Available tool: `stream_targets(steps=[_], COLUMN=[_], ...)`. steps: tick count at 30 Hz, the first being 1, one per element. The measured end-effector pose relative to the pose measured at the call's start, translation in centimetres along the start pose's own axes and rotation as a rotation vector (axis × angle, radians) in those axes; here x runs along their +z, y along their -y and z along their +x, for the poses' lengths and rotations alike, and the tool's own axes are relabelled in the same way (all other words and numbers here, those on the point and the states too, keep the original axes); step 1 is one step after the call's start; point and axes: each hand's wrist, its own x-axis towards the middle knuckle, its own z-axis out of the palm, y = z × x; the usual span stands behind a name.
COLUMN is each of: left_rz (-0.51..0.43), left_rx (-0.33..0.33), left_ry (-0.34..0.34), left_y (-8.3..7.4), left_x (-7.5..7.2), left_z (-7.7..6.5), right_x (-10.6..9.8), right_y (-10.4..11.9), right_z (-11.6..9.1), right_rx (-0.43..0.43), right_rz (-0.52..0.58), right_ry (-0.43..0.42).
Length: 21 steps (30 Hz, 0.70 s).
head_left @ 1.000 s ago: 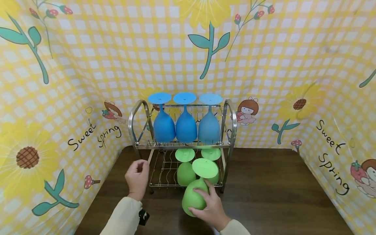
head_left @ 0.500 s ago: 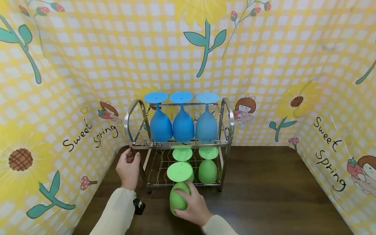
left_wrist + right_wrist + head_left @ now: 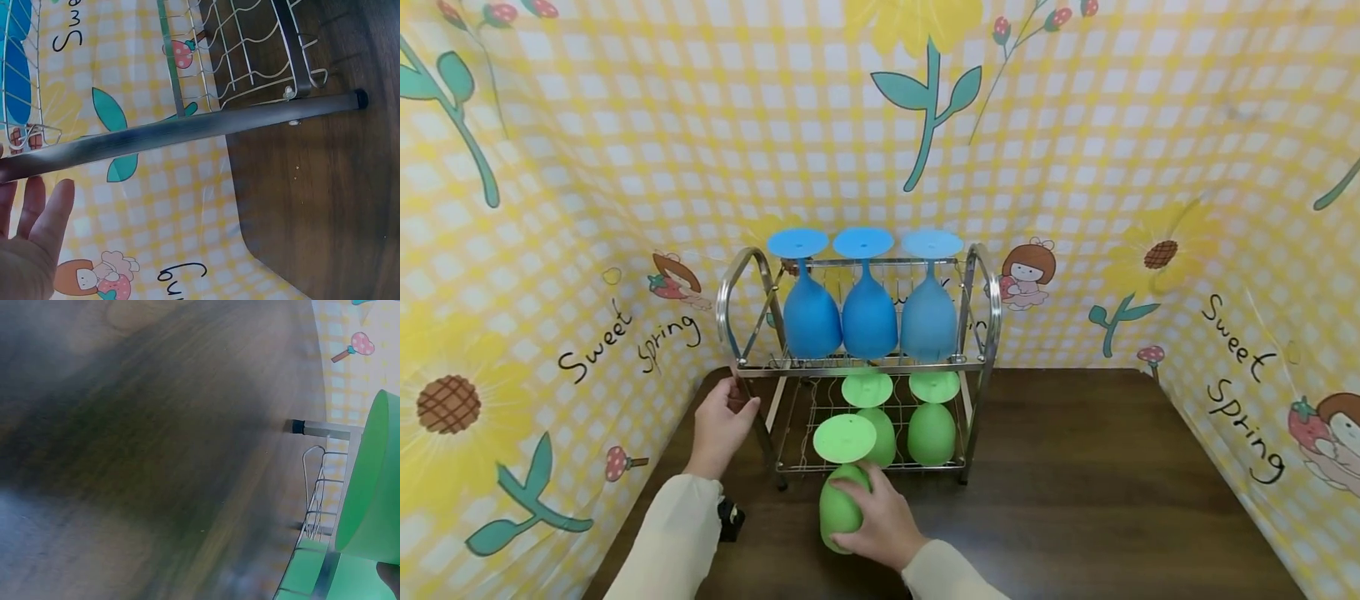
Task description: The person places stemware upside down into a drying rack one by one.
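Observation:
My right hand (image 3: pixel 883 521) grips a green goblet (image 3: pixel 841 508) by its bowl, foot up and mouth down, in front of the rack's lower shelf. In the right wrist view this goblet (image 3: pixel 375 487) fills the right edge, with its rim facing left. My left hand (image 3: pixel 722 425) holds the left post of the metal two-tier rack (image 3: pixel 857 371). Its fingers (image 3: pixel 57 203) meet the post in the left wrist view, where the hand is partly cut off. Two green goblets (image 3: pixel 931 435) stand upside down on the lower shelf; the held one partly covers the left of them.
Three blue goblets (image 3: pixel 868 321) stand upside down in a row on the upper shelf. The rack stands on a dark wooden table (image 3: pixel 1075 475). Behind and beside it hangs a yellow checked cloth (image 3: pixel 1075 142). A small black object (image 3: pixel 730 521) is at my left wrist.
My right hand has carried the green goblet leftward, past the front of the two on the lower shelf. My left hand has moved left and up to the rack's left post.

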Motion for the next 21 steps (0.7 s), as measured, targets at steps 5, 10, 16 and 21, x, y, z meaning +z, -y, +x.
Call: stream_targets(steps=[5, 10, 16, 21], left_rz=[-0.003, -0.021, 0.006, 0.035], left_rx=[-0.016, -0.031, -0.009, 0.030], left_ry=[-0.034, -0.047, -0.057, -0.042], left_y=[0.1, 0.2, 0.2, 0.5], left_x=[0.6, 1.0, 0.9, 0.9], left_z=[-0.2, -0.4, -0.5, -0.6], right_x=[0.8, 1.4, 2.0, 2.4], right_y=[0.3, 0.7, 0.2, -0.5], right_z=[1.4, 3.1, 4.7, 5.2], right_rx=[-0.022, -0.013, -0.065, -0.060], right_rz=[-0.063, -0.111, -0.173, -0.193], right_ry=[0.041, 0.049, 0.088, 0.095])
